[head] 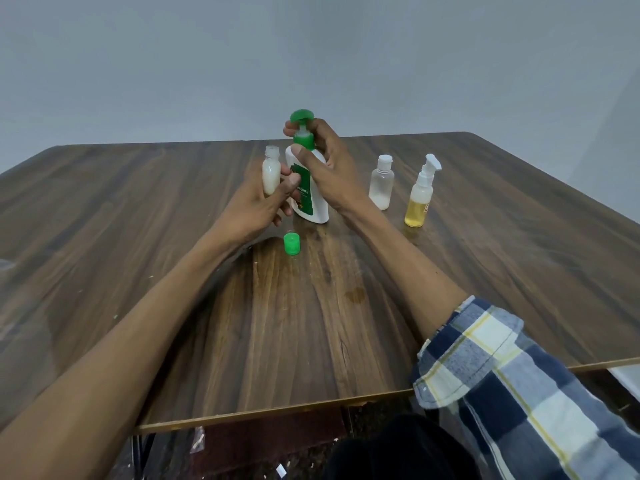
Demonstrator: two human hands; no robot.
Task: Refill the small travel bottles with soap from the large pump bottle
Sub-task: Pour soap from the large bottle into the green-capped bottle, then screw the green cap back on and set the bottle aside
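The large white pump bottle (313,206) with a green label and green pump head stands upright mid-table. My right hand (329,168) curls around its green neck, thumb in front, fingers behind. My left hand (258,202) holds a small open travel bottle (270,173), nearly full of white soap, upright just left of the pump bottle. Its green cap (291,243) lies on the table in front of the pump bottle.
To the right stand a capped small clear bottle (381,183) with a little white soap at the bottom and a small pump bottle of yellow liquid (420,199). The wooden table (138,220) ends near my body; a grey wall is behind it.
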